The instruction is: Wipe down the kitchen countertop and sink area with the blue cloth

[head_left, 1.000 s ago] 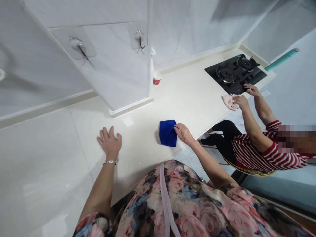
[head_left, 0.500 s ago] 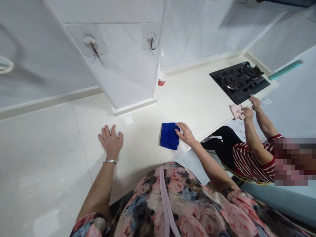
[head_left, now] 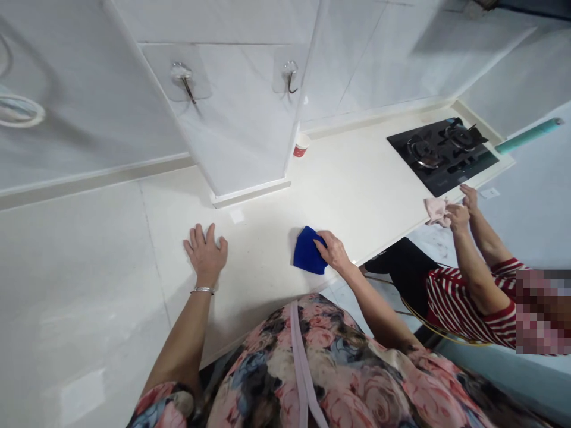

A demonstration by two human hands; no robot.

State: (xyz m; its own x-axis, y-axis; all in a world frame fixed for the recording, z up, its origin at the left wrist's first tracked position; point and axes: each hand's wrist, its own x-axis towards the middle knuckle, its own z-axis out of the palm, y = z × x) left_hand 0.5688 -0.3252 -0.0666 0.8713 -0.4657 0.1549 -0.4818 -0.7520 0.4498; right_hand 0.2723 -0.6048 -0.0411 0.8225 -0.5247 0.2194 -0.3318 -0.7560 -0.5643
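A folded blue cloth (head_left: 307,252) lies on the pale countertop (head_left: 254,261), its upper edge slightly raised. My right hand (head_left: 332,249) grips the cloth's right edge between thumb and fingers. To the left, my left hand (head_left: 206,252) rests palm down on the counter with its fingers spread, holding nothing. A silver bracelet (head_left: 202,290) circles that wrist.
At the right, a co-worker in a striped top (head_left: 464,303) holds a pink cloth (head_left: 437,211) at the counter's edge, near a black gas hob (head_left: 441,154). A red and white paper cup (head_left: 301,145) stands behind the wall pillar (head_left: 236,131), which bears two hooks.
My right hand has closed on the blue cloth's edge, and the cloth has turned a little and bunched. My left hand stays flat on the counter. The view has shifted slightly.
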